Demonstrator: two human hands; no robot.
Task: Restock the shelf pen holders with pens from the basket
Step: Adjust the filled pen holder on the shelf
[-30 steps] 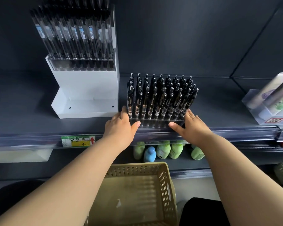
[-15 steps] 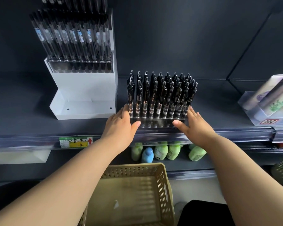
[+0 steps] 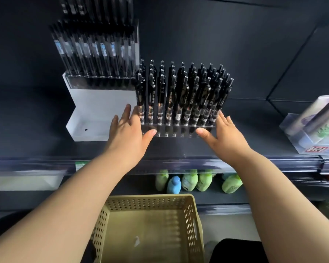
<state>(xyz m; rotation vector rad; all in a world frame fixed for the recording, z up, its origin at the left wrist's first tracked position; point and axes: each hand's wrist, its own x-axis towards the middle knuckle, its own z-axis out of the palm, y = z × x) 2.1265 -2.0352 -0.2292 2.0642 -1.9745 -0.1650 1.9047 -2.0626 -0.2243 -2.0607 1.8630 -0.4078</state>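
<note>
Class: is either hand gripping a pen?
No, the left hand and right hand lie open beside the clear acrylic pen holder.

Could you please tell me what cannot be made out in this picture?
Head view:
- Price label: blurred, partly behind the left forearm.
- Basket: near end cut off by the bottom edge.
- Print on the black pens: too small.
- Upper pens: blurred, cut by the top edge.

We are looking at black pens (image 3: 180,92) in a clear holder (image 3: 171,130), a white stand (image 3: 101,103), a dark grey shelf (image 3: 254,133), a beige basket (image 3: 190,215) dotted with holes, green bottles (image 3: 190,182) and one blue bottle (image 3: 174,185).
</note>
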